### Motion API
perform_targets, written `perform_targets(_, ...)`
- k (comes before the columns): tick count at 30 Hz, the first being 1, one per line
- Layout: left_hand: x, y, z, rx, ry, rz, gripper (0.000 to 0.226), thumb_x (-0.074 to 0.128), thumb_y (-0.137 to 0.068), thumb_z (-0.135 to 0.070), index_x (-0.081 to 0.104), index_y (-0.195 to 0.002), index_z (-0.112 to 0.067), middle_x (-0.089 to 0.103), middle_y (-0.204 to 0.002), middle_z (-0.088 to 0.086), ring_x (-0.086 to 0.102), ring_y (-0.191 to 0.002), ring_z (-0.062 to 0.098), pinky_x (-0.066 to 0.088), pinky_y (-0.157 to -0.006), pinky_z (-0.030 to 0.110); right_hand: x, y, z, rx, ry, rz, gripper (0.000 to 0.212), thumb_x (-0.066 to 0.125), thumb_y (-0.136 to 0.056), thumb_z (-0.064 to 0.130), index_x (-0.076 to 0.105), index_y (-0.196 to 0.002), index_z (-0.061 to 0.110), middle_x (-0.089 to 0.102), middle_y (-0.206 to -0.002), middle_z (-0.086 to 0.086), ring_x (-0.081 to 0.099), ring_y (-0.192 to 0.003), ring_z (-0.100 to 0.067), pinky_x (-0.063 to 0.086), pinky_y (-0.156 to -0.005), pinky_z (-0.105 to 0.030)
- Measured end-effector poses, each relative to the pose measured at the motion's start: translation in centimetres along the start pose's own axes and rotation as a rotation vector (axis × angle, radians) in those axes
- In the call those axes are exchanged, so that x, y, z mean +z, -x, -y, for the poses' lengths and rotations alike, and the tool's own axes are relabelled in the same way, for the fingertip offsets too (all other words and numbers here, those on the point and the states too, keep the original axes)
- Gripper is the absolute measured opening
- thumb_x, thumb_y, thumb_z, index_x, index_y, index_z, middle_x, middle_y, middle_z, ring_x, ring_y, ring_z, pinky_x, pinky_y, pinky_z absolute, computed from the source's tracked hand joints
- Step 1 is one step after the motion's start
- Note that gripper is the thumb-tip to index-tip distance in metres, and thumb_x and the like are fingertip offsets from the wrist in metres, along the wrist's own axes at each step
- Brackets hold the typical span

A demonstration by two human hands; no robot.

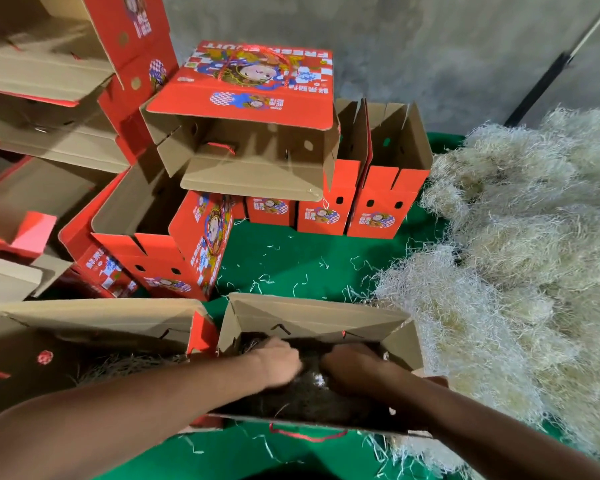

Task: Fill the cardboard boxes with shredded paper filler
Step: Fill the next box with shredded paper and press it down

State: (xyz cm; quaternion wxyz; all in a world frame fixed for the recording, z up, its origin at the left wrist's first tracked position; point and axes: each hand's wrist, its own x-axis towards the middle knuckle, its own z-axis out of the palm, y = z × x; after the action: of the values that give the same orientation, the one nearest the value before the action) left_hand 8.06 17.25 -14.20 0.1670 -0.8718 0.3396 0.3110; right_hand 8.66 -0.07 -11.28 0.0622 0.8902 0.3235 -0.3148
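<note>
An open cardboard box (312,315) stands in front of me on the green sheet, its inside dark with shredded paper filler (309,396). Both my hands are down inside it. My left hand (279,363) lies palm down on the filler, fingers bent into it. My right hand (352,367) presses on the filler beside it, fingertips hidden in the shadow. A big pale heap of shredded paper (520,265) lies to the right. Just left, another open box (94,327) holds some filler.
Red printed boxes (378,199) stand open in a row at the back, one box (246,133) lies tipped on top. More boxes (45,109) are stacked at the left. Loose paper strands dot the green sheet (291,258). A grey wall rises behind.
</note>
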Motion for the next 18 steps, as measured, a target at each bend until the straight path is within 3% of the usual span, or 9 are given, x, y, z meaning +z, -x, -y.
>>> perform_targets(2, 0.3, -0.6, 0.3, -0.053, -0.019, 0.079, 0.028, 0.045, -0.1, -0.005, 0.07, -0.111, -0.002, 0.071, -0.109, 0.017, 0.066, -0.107, 0.035, 0.052, -0.086, 0.047, 0.5, -0.5, 0.2, 0.027, 0.081, 0.037, 0.026, 0.057, -0.094, 0.022, 0.069, -0.11, 0.005, 0.071, -0.113, -0.02, 0.068, -0.105, -0.037, 0.054, -0.086, -0.044)
perform_targets(4, 1.3, -0.5, 0.8, -0.1, -0.051, 0.244, 0.03, 0.044, -0.101, -0.004, 0.064, -0.123, 0.001, 0.063, -0.125, 0.021, 0.057, -0.12, 0.038, 0.046, -0.1, 0.052, 1.7, -0.7, 0.4, 0.066, 0.067, 0.097, 0.03, 0.059, -0.097, 0.023, 0.065, -0.12, 0.005, 0.067, -0.124, -0.02, 0.063, -0.116, -0.037, 0.051, -0.094, -0.046)
perform_targets(7, 3.1, -0.2, 1.3, -0.127, -0.142, 0.343, 0.035, 0.051, -0.101, -0.008, 0.055, -0.135, 0.0, 0.051, -0.142, 0.022, 0.044, -0.134, 0.039, 0.033, -0.113, 0.051, 3.5, -0.5, 0.6, 0.147, 0.134, 0.189, 0.034, 0.04, -0.104, 0.015, 0.061, -0.13, 0.004, 0.06, -0.135, -0.019, 0.053, -0.128, -0.039, 0.047, -0.101, -0.05)
perform_targets(10, 2.5, 0.2, 2.0, -0.117, -0.075, 0.347, 0.036, 0.054, -0.099, -0.009, 0.056, -0.135, 0.0, 0.051, -0.142, 0.022, 0.047, -0.132, 0.038, 0.04, -0.109, 0.052, 3.4, -0.2, 0.8, 0.122, 0.185, 0.2, 0.037, 0.038, -0.105, 0.012, 0.058, -0.135, 0.006, 0.057, -0.14, -0.016, 0.052, -0.131, -0.037, 0.045, -0.105, -0.05)
perform_targets(13, 1.1, 1.0, 2.4, -0.122, 0.054, 0.297, 0.029, 0.057, -0.095, -0.005, 0.062, -0.124, 0.0, 0.062, -0.127, 0.02, 0.06, -0.115, 0.037, 0.051, -0.096, 0.051, 2.2, 0.3, 0.5, 0.116, 0.102, 0.179, 0.036, 0.058, -0.098, 0.029, 0.063, -0.126, 0.007, 0.064, -0.129, -0.015, 0.061, -0.12, -0.034, 0.051, -0.098, -0.047)
perform_targets(15, -0.7, 1.8, 2.5, -0.107, 0.142, 0.238, 0.028, 0.058, -0.094, -0.008, 0.062, -0.122, -0.002, 0.064, -0.122, 0.019, 0.062, -0.109, 0.036, 0.054, -0.092, 0.049, 0.7, 1.0, 0.1, 0.105, 0.006, 0.16, 0.04, 0.065, -0.093, 0.038, 0.066, -0.119, 0.008, 0.069, -0.121, -0.015, 0.066, -0.111, -0.033, 0.054, -0.087, -0.038)
perform_targets(18, -4.4, 3.4, 2.4, -0.068, 0.252, 0.149, 0.036, 0.06, -0.095, -0.024, 0.058, -0.127, -0.007, 0.061, -0.126, 0.017, 0.06, -0.111, 0.036, 0.053, -0.09, 0.045, -1.6, 2.6, -0.8, 0.151, -0.193, 0.053, 0.025, 0.063, -0.093, 0.026, 0.068, -0.116, 0.018, 0.071, -0.116, -0.007, 0.068, -0.105, -0.025, 0.05, -0.076, -0.023)
